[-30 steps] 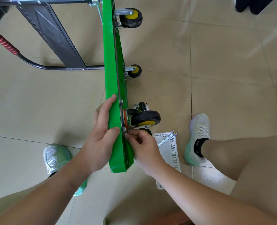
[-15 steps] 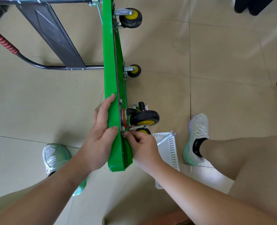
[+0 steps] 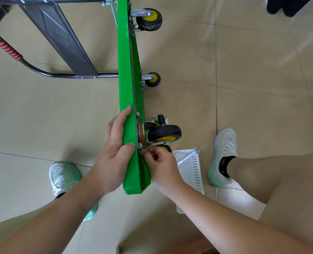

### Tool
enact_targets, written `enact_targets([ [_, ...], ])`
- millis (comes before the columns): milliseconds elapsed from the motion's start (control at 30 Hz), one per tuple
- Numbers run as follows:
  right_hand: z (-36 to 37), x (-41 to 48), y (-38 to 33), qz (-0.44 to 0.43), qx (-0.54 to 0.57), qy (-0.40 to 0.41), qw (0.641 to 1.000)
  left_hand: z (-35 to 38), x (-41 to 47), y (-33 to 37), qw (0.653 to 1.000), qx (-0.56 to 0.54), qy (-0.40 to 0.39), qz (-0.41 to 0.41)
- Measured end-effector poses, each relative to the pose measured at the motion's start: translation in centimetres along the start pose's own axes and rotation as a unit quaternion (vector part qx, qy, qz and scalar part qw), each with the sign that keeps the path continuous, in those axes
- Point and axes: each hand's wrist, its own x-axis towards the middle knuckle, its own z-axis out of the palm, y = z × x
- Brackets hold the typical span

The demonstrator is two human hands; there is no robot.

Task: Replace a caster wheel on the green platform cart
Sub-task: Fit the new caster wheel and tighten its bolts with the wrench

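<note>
- The floor (image 3: pixel 262 61) is made of big tan tiles with thin dark lines between them.
- At the far left, a black handle with a red and black grip (image 3: pixel 3 44) lies low over the floor.
- A pale green shoe (image 3: pixel 63 176) stands to the left of the cart, and another shoe (image 3: pixel 223 154) stands to the right.
- The green platform cart (image 3: pixel 126 79) stands up on its side in the middle, with its wheels sticking out to the right.
- The left hand (image 3: pixel 113 158) grips the near end of the cart, with its fingers curled over the top edge.
- The caster wheel (image 3: pixel 164 133), black with a yellow middle, sits on the cart just right of that hand.
- The right hand (image 3: pixel 161 164) is just below the wheel. Its fingertips pinch a small part at the wheel's plate, maybe a nut, but they hide it.
- A white basket (image 3: pixel 194 173) with holes lies on the floor by the right hand, and a wrench (image 3: pixel 188 156) lies across its top.
</note>
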Motion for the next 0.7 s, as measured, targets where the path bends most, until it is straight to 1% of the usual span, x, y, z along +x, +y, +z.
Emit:
enact_targets([
  [167,-0.1,0.0,-0.7,0.020,-0.030,0.003,0.999,0.0,0.0,0.0,1.000,-0.001,0.001,0.005],
  [300,-0.2,0.1,-1.4,0.070,-0.014,0.007,0.997,0.1,0.1,0.1,1.000,0.001,0.004,0.005],
  [367,-0.4,0.1,-1.5,0.082,-0.003,0.006,0.997,0.2,0.1,0.1,1.000,0.001,0.002,0.006],
  [433,-0.6,0.0,-1.3,0.062,-0.001,0.008,0.998,0.1,0.1,0.1,1.000,0.000,0.000,0.002],
  [567,-0.5,-0.3,-0.4,0.035,0.048,0.004,0.998,0.0,0.0,0.1,1.000,0.003,-0.001,0.001],
  [700,-0.5,-0.2,-0.1,0.020,0.038,-0.013,0.999,0.0,0.0,0.0,1.000,0.003,-0.002,0.004],
])
